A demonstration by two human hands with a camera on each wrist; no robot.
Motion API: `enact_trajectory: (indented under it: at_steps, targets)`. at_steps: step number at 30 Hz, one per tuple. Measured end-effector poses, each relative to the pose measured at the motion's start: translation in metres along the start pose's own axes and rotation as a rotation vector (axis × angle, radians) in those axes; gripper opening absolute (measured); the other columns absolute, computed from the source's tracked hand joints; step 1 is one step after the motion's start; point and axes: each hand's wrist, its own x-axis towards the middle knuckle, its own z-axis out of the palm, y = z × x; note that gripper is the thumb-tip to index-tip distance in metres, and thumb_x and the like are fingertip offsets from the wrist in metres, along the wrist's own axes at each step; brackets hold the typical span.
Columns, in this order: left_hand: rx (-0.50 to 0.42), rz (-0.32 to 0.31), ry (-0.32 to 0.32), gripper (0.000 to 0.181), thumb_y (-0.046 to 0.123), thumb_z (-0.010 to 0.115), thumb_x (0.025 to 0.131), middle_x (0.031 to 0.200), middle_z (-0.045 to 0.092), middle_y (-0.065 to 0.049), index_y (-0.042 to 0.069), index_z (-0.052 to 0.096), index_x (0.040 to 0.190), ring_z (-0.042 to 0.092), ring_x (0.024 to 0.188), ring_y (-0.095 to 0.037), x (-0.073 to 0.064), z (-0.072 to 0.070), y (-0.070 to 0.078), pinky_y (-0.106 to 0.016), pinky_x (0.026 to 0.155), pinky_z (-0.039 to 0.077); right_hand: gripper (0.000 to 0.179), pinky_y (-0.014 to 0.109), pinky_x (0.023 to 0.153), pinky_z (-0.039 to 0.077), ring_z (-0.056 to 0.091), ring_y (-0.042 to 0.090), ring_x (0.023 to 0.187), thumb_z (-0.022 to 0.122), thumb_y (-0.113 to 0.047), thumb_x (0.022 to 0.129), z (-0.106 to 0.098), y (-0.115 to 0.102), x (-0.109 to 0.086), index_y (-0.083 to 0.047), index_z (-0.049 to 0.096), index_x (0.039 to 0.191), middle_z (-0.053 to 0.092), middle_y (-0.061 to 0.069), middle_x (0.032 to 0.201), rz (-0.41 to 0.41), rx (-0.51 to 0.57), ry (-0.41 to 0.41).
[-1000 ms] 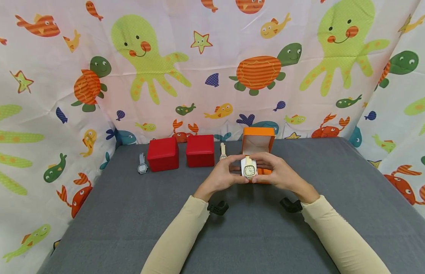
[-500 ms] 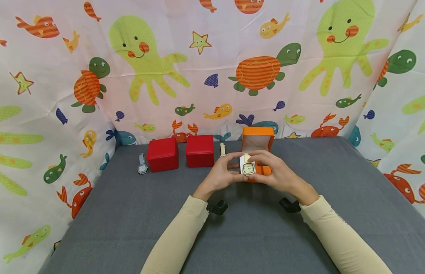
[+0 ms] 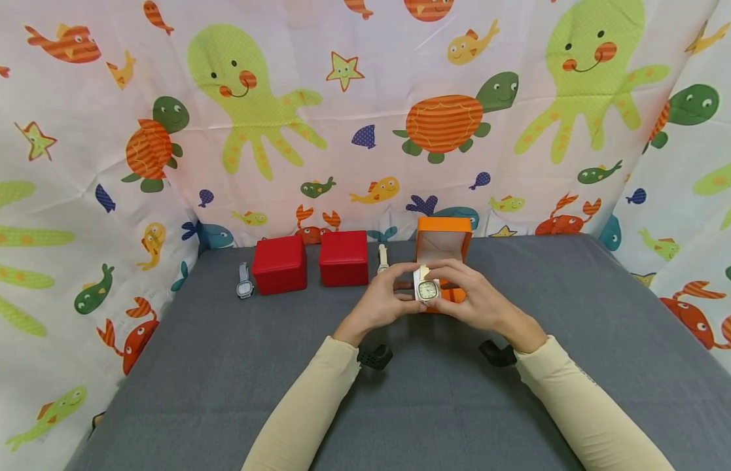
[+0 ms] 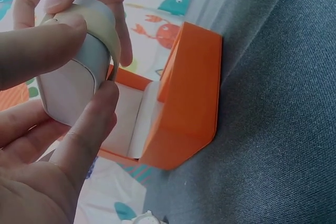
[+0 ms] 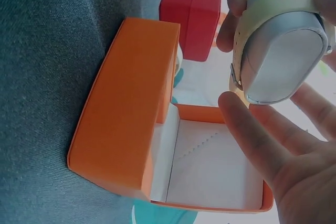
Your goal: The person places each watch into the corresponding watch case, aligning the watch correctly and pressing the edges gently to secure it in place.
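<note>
Where the cream-strapped watch sits around its white cushion, both hands meet: it is grasped between the left hand at nine o'clock and the right hand at three (clock read from the head view, twelve away from the person). Dial faces up toward the head camera; strap runs roughly twelve to six, cushion's axis apparently nine to three. Left thumb and fingers pinch the cushion and strap; right thumb and index close on it from the other side, neither hand released. Key relation, as judged: the open orange box lies just beyond, toward one to two o'clock, lid standing up on its far side; right hand is the nearer to it. Farther out, a second pale watch lies near ten o'clock, two red boxes between nine and ten, and a grey-strapped watch at nine, all on the dark table. Hidden: most of the orange box's base, behind the right fingers in the head view; the dial, in both wrist views; the second pale watch's lower end. Contact between cushion and box: cannot tell.
</note>
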Motion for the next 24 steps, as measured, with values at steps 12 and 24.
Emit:
enact_trajectory:
  at_steps: [12, 24]
  targets:
    - [0.059, 0.067, -0.028, 0.069, 0.001, 0.079, 0.076, 0.138, 0.046, -0.002, 0.011, 0.048, 0.137, 0.057, 0.114, -0.027, 0.0011, 0.0041, -0.0009, -0.025, 0.081, 0.054, 0.038, 0.048, 0.081, 0.051, 0.052, 0.019, 0.105, 0.073, -0.018, 0.084, 0.0052, 0.0015, -0.0014, -0.01, 0.06, 0.119, 0.055, 0.006, 0.126, 0.048, -0.03, 0.03]
    - [0.189, 0.149, -0.044, 0.072, 0.002, 0.078, 0.077, 0.141, 0.044, -0.005, 0.008, 0.045, 0.14, 0.059, 0.108, -0.019, 0.0005, 0.0086, -0.0005, -0.019, 0.079, 0.052, 0.035, 0.038, 0.074, 0.056, 0.056, 0.019, 0.102, 0.069, -0.02, 0.089, 0.0033, 0.0023, -0.0012, -0.011, 0.058, 0.12, 0.058, 0.004, 0.119, 0.142, -0.008, 0.035]
